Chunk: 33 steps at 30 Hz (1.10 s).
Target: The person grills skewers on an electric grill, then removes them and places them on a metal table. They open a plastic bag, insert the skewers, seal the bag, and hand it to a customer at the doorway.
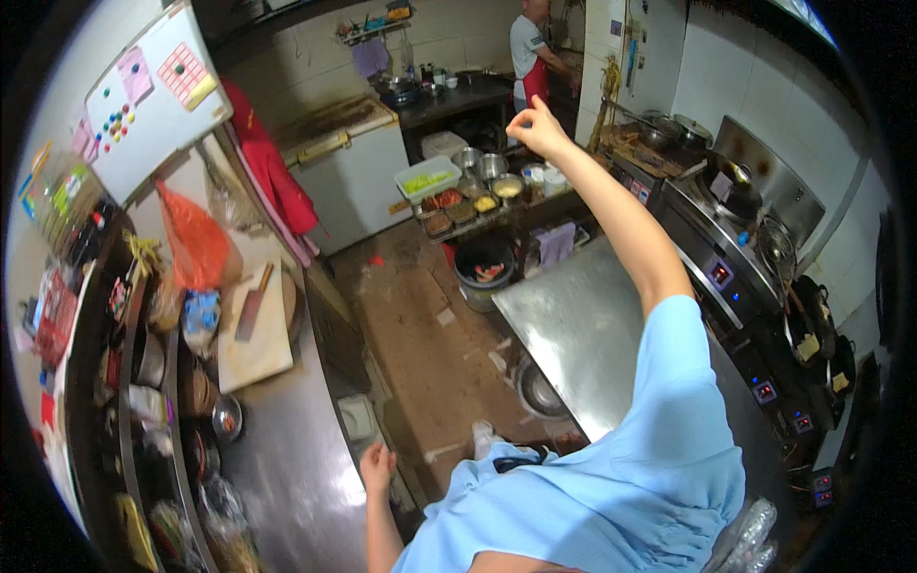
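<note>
My right hand is raised at the end of my outstretched arm, thumb and a finger curled towards each other, with nothing visible in it. Behind and below it stand metal bowls and a plastic tub of cut green vegetables. Low at my other side, my left hand hangs by the edge of a steel counter, its fingers loosely bent; no object shows in it. On that counter a cleaver lies on a white cutting board, beside a small metal bowl.
A steel table stands at my right, cooking ranges beyond it. A black bin and a large metal basin are on the floor. A person in a red apron stands at the back near a white chest freezer.
</note>
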### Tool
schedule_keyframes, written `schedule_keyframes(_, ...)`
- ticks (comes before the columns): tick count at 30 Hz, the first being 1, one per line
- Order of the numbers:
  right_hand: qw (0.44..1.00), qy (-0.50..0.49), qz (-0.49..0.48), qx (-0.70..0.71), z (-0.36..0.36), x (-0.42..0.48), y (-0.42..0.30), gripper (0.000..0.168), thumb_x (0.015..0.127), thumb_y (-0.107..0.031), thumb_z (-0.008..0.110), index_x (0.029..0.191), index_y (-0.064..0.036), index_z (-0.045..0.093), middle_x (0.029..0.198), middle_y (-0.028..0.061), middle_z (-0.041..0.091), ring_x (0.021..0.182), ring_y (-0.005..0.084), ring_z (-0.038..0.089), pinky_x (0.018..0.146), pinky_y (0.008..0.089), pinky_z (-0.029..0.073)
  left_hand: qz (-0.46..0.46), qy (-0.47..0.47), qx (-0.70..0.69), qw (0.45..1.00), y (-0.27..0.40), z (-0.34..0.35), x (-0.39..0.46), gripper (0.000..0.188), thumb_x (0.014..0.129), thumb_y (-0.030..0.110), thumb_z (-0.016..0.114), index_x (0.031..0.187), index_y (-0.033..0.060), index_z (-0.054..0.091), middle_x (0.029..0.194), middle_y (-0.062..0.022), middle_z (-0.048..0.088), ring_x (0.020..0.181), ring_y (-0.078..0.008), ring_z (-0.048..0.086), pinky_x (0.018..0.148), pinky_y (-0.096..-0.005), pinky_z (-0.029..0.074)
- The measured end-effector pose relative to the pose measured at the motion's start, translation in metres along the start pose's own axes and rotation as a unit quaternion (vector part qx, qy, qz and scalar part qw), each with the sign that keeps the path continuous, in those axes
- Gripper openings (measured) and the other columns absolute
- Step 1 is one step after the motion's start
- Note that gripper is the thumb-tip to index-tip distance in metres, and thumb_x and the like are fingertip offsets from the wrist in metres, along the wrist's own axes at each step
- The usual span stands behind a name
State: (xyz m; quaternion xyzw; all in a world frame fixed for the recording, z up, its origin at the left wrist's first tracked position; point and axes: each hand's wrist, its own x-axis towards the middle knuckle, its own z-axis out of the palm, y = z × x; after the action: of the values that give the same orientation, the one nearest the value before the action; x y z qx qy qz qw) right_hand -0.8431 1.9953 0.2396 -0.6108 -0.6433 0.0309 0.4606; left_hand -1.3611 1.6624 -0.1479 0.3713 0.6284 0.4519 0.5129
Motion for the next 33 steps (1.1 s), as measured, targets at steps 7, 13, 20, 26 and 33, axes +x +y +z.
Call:
schedule_keyframes(7,0.983,0.015,0.182,-0.029,0.053,0.169,0.064,0.020,0.065,-0.029,0.074,0.071,-0.011,0.065,0.144,0.0201,0.022,0.130,0.0252,0.032,0.100,0.0358,0.033,-0.120,0.137,-0.049,0.982,-0.033,-0.043,0.048,0.016,0.089,0.008,0.053,0.102,-0.0005,0.050,0.073,-0.0060,0.057,0.055,-0.0128,0.054,0.047,-0.0239,0.046)
schedule_keyframes(13,0.988,0.041,0.118,-0.085,0.123,0.217,0.086,0.023,0.067,-0.028,0.073,0.069,-0.008,0.063,0.135,0.0216,0.032,0.132,0.0243,0.029,0.100,0.0355,0.033,-0.170,0.128,-0.075,0.974,-0.018,-0.029,0.134,0.009,0.089,0.009,0.052,0.096,0.0031,0.051,0.068,-0.0058,0.057,0.052,-0.0132,0.055,0.044,-0.0241,0.044)
schedule_keyframes(20,0.992,0.057,0.110,-0.037,0.111,0.250,0.099,0.026,0.070,-0.029,0.071,0.066,-0.005,0.062,0.134,0.0243,0.036,0.133,0.0256,0.026,0.101,0.0364,0.032,-0.108,-0.065,0.021,0.992,0.062,0.019,0.299,0.017,0.089,0.011,0.052,0.103,0.0003,0.052,0.071,-0.0074,0.060,0.054,-0.0124,0.056,0.048,-0.0240,0.045)
schedule_keyframes(26,0.935,0.215,0.191,-0.208,0.047,0.175,0.162,0.024,0.077,-0.030,0.065,0.075,-0.005,0.065,0.095,0.0130,0.063,0.092,0.0196,0.056,0.074,0.0310,0.046,-0.041,-0.156,0.030,0.986,0.109,0.031,0.391,0.025,0.091,0.012,0.052,0.110,-0.0034,0.051,0.069,-0.0068,0.060,0.057,-0.0120,0.056,0.053,-0.0236,0.047)
schedule_keyframes(33,0.805,0.396,0.440,0.044,-0.061,0.058,0.309,0.029,0.075,-0.026,0.065,0.091,-0.001,0.064,0.083,0.0120,0.063,0.074,0.0172,0.061,0.051,0.0272,0.049,-0.111,-0.205,0.072,0.970,0.101,0.055,0.433,0.021,0.090,0.009,0.051,0.106,-0.0046,0.052,0.072,-0.0077,0.061,0.056,-0.0117,0.056,0.051,-0.0246,0.048)
